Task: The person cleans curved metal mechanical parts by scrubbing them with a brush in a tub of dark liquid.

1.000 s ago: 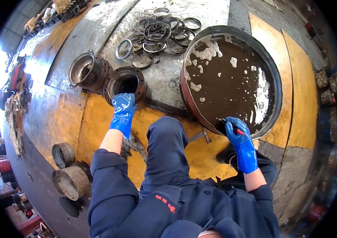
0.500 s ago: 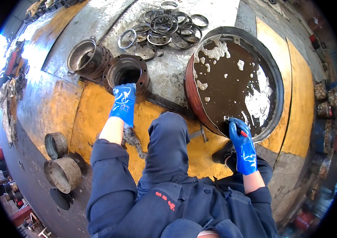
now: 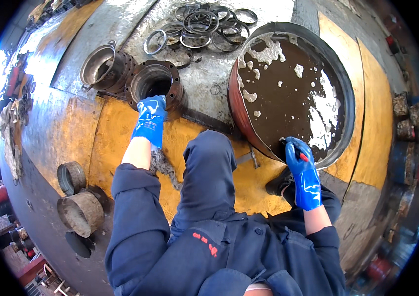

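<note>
My left hand (image 3: 150, 120), in a blue glove, grips the near rim of a rusty round flanged housing (image 3: 155, 81) that stands on the yellow and grey floor. My right hand (image 3: 303, 170), also in a blue glove, is closed on a thin tool with a red handle (image 3: 298, 153), whose tip dips into the dirty brown foamy liquid in a large round basin (image 3: 288, 44). My knee in dark blue trousers rises between the two hands.
A second flanged housing (image 3: 98, 64) stands left of the first. Several metal rings (image 3: 204, 24) lie heaped at the top. Short steel sleeves (image 3: 78, 212) sit at lower left. A grey rag (image 3: 162, 165) lies by my left forearm.
The view has drifted down and closer. My left hand stays on the housing's rim and my right hand keeps the tool at the basin's near edge.
</note>
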A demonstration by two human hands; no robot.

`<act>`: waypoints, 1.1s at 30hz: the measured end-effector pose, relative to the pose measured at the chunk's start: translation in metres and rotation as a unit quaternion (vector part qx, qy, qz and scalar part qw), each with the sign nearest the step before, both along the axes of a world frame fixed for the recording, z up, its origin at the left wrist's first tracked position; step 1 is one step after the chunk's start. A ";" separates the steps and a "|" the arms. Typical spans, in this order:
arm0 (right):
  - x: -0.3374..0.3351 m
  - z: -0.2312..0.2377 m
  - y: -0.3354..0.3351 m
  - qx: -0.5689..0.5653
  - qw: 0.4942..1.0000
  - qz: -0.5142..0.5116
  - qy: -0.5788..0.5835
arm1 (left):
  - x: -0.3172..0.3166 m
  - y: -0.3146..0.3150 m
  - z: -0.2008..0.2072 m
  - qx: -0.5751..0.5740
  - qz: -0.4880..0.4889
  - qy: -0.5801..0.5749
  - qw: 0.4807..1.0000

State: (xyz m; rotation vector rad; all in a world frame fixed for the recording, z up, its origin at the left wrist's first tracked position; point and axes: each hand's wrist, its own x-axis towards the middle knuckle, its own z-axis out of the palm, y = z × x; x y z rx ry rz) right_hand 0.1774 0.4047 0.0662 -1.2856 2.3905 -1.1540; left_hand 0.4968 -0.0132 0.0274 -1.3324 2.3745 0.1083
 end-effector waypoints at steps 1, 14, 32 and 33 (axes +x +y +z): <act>-0.001 -0.003 0.004 0.000 1.000 -0.015 -0.002 | -0.005 0.005 0.003 -0.004 0.001 0.011 1.000; 0.018 -0.014 -0.019 -0.020 0.999 -0.040 -0.007 | 0.048 -0.056 0.095 0.093 0.026 0.265 0.959; -0.091 0.103 0.008 0.290 0.946 -0.111 -0.089 | -0.250 0.169 0.186 0.306 -0.120 0.372 0.868; -0.091 0.108 0.004 0.293 0.944 -0.109 -0.107 | -0.256 0.161 0.161 0.301 -0.125 0.368 0.871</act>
